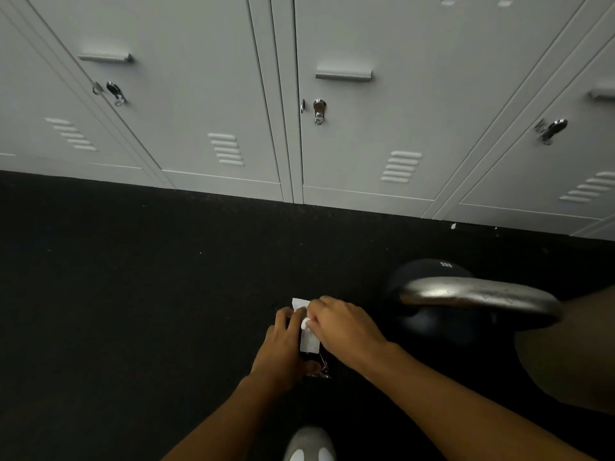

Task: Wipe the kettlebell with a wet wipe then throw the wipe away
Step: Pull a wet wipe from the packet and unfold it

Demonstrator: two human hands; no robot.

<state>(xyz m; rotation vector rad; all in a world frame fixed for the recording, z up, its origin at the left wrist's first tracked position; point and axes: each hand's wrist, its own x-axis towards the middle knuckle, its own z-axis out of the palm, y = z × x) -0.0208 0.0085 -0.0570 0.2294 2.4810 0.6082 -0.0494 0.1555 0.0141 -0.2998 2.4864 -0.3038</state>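
Note:
A dark kettlebell [432, 322] with a shiny steel handle stands on the black floor at the right. Left of it, my left hand [283, 347] grips a small dark wet-wipe packet [310, 342] with a white label. My right hand [342, 324] pinches a white wipe [304, 322] at the packet's top, its fingertips closed on the bit that sticks out. Both hands are close together, about a hand's width left of the kettlebell. Most of the packet is hidden behind my fingers.
A row of grey metal lockers [332, 128] with handles and latches runs along the back. The black rubber floor [133, 294] spreads out to the left. My knee [572, 354] is at the right edge, my grey shoe [309, 444] at the bottom.

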